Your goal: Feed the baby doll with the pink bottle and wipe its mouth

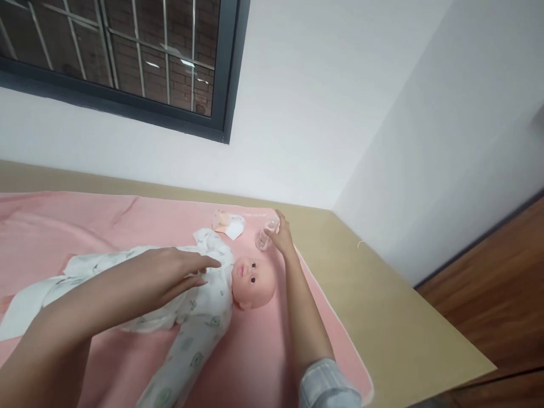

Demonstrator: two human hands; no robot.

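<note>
A baby doll (258, 286) lies on its back on a pink mat (255, 351), its head toward the right, dressed in a white printed outfit. My left hand (182, 272) is over the doll's chest, fingers stretched out and holding nothing; whether it touches the cloth I cannot tell. Just beyond the doll's head, my right hand (283, 233) has its fingers and thumb around a small clear bottle (263, 241). The bottle is tilted, and its upper part is partly covered by the fingers.
Near the doll's shoulder lies a small orange and white packet (221, 221) with a white piece (235, 226) beside it. The mat covers part of a pale wooden surface (365, 294). A white wall (293, 113) and a barred window (170, 62) rise behind.
</note>
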